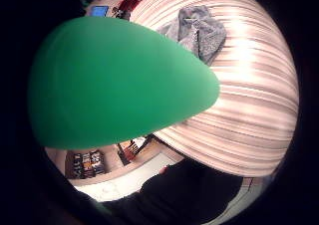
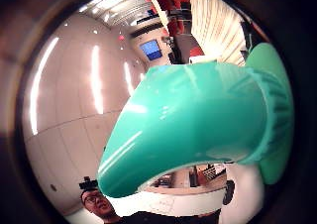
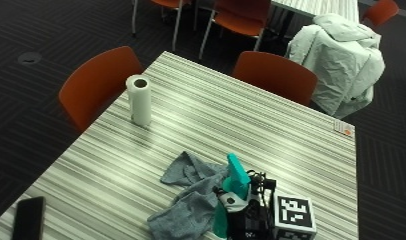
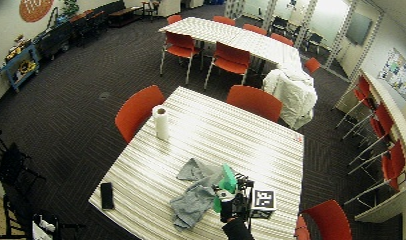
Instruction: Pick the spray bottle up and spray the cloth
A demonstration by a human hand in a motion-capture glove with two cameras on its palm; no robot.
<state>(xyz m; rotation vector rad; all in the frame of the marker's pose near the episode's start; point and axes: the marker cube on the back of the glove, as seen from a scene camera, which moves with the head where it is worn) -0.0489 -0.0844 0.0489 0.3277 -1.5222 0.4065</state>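
— Striped laminate table (image 3: 256, 120), ringed by orange chairs (image 3: 96, 82) on dark carpet; what is seen on it?

— A green spray bottle (image 3: 236, 175) is held up by the gloved right hand (image 3: 246, 212), just beside the crumpled grey cloth (image 3: 190, 197). Finger positions cannot be told. A paper towel roll (image 3: 139, 99) stands farther off; a phone (image 3: 28, 219) lies near the edge.
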